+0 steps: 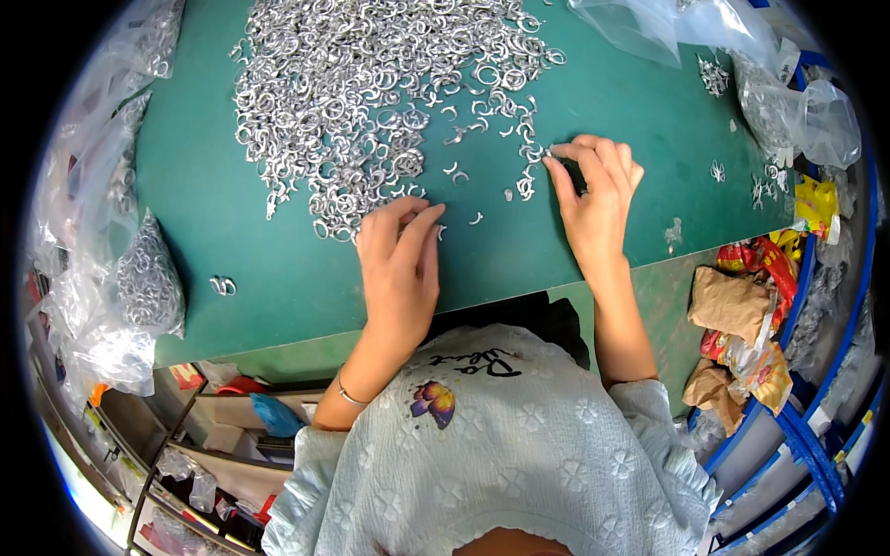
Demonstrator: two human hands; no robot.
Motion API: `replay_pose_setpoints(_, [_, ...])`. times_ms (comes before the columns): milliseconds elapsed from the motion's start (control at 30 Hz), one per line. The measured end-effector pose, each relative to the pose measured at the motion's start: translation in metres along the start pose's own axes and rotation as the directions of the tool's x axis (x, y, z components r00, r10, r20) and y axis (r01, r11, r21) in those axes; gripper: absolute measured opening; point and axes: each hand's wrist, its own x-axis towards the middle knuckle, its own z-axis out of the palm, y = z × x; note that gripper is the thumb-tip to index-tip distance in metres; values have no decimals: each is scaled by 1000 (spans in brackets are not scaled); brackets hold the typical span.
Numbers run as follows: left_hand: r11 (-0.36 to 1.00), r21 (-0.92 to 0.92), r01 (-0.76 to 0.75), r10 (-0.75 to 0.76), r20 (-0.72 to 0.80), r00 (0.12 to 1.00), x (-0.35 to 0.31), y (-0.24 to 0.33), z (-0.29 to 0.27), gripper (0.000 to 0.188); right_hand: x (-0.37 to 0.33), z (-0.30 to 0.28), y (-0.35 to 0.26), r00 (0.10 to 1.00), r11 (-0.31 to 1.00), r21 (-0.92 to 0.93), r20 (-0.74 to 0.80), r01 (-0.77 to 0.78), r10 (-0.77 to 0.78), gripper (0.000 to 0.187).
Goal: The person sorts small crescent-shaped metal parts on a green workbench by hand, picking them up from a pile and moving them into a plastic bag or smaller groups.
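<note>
A large heap of silver metal rings [371, 69] covers the far middle of the green table [213, 167], with curved open pieces mixed in. At the heap's near edge, my left hand [400, 255] rests with bent fingers somewhat apart; whatever lies under its fingertips is hidden. My right hand [598, 190] pinches thumb and forefinger together at a small silver metal piece [548, 154], beside a narrow strip of rings [527, 139] trailing from the heap. Several loose curved pieces [461, 176] lie between my hands.
A pair of rings [222, 285] sits apart at the left. Clear bags of metal parts [148, 287] line the left edge; another bag [765, 107] stands at the far right. Small part clusters [768, 185] lie near the right edge. Crumpled packaging [732, 306] and blue shelving [807, 445] are beyond.
</note>
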Motion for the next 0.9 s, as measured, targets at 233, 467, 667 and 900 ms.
replay_pose_setpoints(233, [996, 30, -80, 75, 125, 989, 26, 27, 31, 24, -4, -7, 4, 988, 923, 363, -31, -128, 149, 12])
replay_pose_setpoints(467, [988, -149, -34, 44, 67, 997, 20, 15, 38, 19, -12, -19, -12, 985, 749, 639, 126, -174, 122, 15])
replay_pose_setpoints(667, [44, -804, 593, -296, 557, 776, 18, 28, 19, 18, -12, -20, -35, 985, 782, 621, 98, 51, -142, 19])
replay_pose_setpoints(900, [-671, -524, 525, -149, 789, 596, 21, 13, 14, 25, 31, 6, -23, 976, 855, 504, 97, 121, -195, 17])
